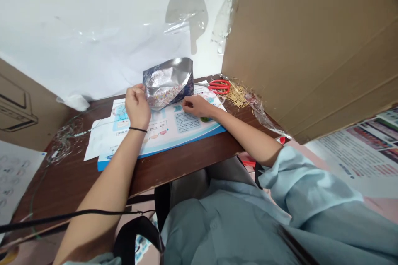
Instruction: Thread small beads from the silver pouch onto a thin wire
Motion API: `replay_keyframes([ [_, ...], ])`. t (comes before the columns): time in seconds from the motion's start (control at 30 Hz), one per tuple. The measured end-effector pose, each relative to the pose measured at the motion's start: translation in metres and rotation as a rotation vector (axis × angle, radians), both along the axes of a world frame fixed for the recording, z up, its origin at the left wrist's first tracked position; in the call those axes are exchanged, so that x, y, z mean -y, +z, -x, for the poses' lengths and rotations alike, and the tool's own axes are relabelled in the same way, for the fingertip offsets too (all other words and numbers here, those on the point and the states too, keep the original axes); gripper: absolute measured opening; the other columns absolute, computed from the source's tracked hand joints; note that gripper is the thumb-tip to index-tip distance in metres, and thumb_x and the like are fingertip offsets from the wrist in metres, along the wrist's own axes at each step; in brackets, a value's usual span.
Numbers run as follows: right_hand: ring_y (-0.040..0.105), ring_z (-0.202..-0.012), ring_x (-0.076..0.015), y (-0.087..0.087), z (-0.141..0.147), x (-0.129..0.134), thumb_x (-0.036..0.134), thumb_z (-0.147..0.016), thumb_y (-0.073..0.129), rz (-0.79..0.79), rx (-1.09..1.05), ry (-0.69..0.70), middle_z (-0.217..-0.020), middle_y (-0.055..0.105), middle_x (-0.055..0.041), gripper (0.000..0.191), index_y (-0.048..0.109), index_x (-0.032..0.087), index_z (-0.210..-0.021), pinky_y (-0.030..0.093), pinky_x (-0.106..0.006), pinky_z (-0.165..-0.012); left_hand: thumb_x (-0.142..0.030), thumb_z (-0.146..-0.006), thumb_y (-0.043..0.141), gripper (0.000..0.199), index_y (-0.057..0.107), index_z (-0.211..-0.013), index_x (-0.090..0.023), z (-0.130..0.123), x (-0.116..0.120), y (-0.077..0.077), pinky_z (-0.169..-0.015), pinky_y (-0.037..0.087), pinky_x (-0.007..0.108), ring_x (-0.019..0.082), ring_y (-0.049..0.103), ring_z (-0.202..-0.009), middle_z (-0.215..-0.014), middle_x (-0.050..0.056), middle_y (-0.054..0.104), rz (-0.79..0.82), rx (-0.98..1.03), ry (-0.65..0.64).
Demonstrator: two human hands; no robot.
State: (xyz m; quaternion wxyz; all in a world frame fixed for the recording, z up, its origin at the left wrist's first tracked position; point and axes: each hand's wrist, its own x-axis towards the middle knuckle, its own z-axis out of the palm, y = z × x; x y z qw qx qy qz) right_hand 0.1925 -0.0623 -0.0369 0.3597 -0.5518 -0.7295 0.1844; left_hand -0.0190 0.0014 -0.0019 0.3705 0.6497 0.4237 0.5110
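Just right of the left grip (137, 105), which pinches its edge, the bag (184, 67) gapes, likely keeping beads (166, 95) reachable, while the right grip (194, 105) curls nearby, its hold unclear.

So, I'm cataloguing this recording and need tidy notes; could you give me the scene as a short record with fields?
Surface: dark-brown wooden table
On it: white-and-blue printed paper sheets
Left hand: grips the left side of an open, dark-blue, silver-lined pouch
Right hand: by the pouch's lower right; grip unclear
Pouch contents: small multicoloured bead-like pieces
Right of pouch: red-handled scissors, loose pile of thin gold-coloured sticks
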Motion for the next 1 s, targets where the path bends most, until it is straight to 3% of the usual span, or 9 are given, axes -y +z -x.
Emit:
replay_keyframes([
  [0.03, 0.052, -0.066, -0.0114, 0.000, 0.000, 0.000, 0.014, -0.082, 0.057, -0.006, 0.011, -0.002, -0.071, 0.063, 0.0015, 0.009, 0.058, 0.020, -0.075, 0.040, -0.028, -0.068, -0.032, -0.096, 0.048, 0.011, 0.049, -0.089, -0.024, 0.001, -0.002, -0.002, -0.108, 0.039, 0.034, 0.019, 0.055, -0.122, -0.117, 0.006, 0.065, -0.100, -0.015, 0.103],
  [0.13, 0.050, -0.063, -0.0112, -0.002, 0.001, 0.001, 0.014, -0.081, 0.057, -0.031, 0.061, 0.005, -0.070, 0.062, 0.0015, 0.009, 0.057, 0.020, -0.074, 0.038, -0.027, -0.065, -0.026, -0.095, 0.047, 0.012, 0.051, -0.084, -0.022, 0.003, -0.002, -0.006, -0.102, 0.041, 0.032, 0.018, 0.061, -0.108, -0.107, 0.005, 0.067, -0.208, -0.086, 0.218],
  [0.27, 0.049, -0.063, -0.0114, -0.002, 0.001, 0.004, 0.012, -0.077, 0.056, -0.061, 0.146, 0.034, -0.069, 0.062, 0.0014, 0.010, 0.056, 0.020, -0.071, 0.035, -0.027, -0.064, -0.027, -0.096, 0.044, 0.018, 0.052, -0.080, -0.022, -0.002, 0.009, -0.004, -0.082, 0.046, 0.025, 0.014, 0.062, -0.087, -0.091, 0.001, 0.067, -0.260, -0.118, 0.106],
  [0.37, 0.049, -0.066, -0.0121, 0.003, 0.004, 0.005, 0.021, -0.087, 0.051, -0.071, 0.104, 0.010, -0.075, 0.064, -0.0011, 0.011, 0.057, 0.020, -0.078, 0.036, -0.028, -0.065, -0.026, -0.094, 0.046, 0.020, 0.053, -0.075, -0.021, -0.009, 0.022, -0.002, -0.061, 0.041, 0.025, 0.012, 0.050, -0.059, -0.072, -0.001, 0.062, -0.229, -0.217, -0.010],
  [0.53, 0.054, -0.075, -0.0143, 0.005, 0.017, 0.006, 0.039, -0.096, 0.046, -0.122, -0.098, -0.023, -0.090, 0.066, -0.0050, 0.026, 0.057, 0.018, -0.105, 0.040, -0.029, -0.070, -0.025, -0.090, 0.048, 0.021, 0.054, -0.070, -0.020, -0.020, 0.028, -0.011, -0.059, 0.037, 0.026, 0.013, 0.049, -0.059, -0.065, -0.001, 0.059, -0.238, -0.420, -0.203],
  [0.63, 0.055, -0.082, -0.0164, -0.002, 0.024, 0.004, 0.044, -0.094, 0.051, -0.152, -0.075, 0.006, -0.097, 0.066, -0.0068, 0.030, 0.058, 0.018, -0.106, 0.043, -0.031, -0.075, -0.024, -0.084, 0.053, 0.015, 0.056, -0.070, -0.019, -0.023, 0.025, -0.021, -0.058, 0.035, 0.027, 0.013, 0.046, -0.057, -0.060, -0.002, 0.056, -0.255, -0.540, -0.273],
  [0.77, 0.054, -0.096, -0.0215, -0.008, 0.027, 0.003, 0.041, -0.094, 0.056, -0.314, 0.058, -0.072, -0.101, 0.064, -0.0087, 0.023, 0.062, 0.019, -0.095, 0.043, -0.037, -0.089, -0.022, -0.082, 0.053, 0.011, 0.058, -0.073, -0.019, -0.023, 0.023, -0.026, -0.060, 0.036, 0.027, 0.013, 0.047, -0.058, -0.062, -0.002, 0.057, -0.247, -0.543, -0.279],
  [0.9, 0.048, -0.108, -0.0268, -0.006, 0.026, 0.005, 0.042, -0.092, 0.059, -0.480, 0.179, -0.244, -0.120, 0.057, -0.0118, 0.023, 0.064, 0.021, -0.102, 0.041, -0.043, -0.095, -0.023, -0.086, 0.052, 0.019, 0.057, -0.069, -0.019, -0.024, 0.025, -0.024, -0.060, 0.036, 0.028, 0.013, 0.049, -0.059, -0.062, -0.001, 0.059, -0.194, -0.504, -0.253],
  [1.0, 0.049, -0.106, -0.0268, -0.006, 0.026, 0.005, 0.040, -0.093, 0.057, -0.483, 0.222, -0.253, -0.119, 0.058, -0.0118, 0.024, 0.065, 0.022, -0.107, 0.042, -0.043, -0.093, -0.021, -0.087, 0.052, 0.021, 0.057, -0.066, -0.018, -0.025, 0.025, -0.023, -0.060, 0.036, 0.028, 0.012, 0.048, -0.058, -0.061, -0.001, 0.059, -0.177, -0.497, -0.246],
])
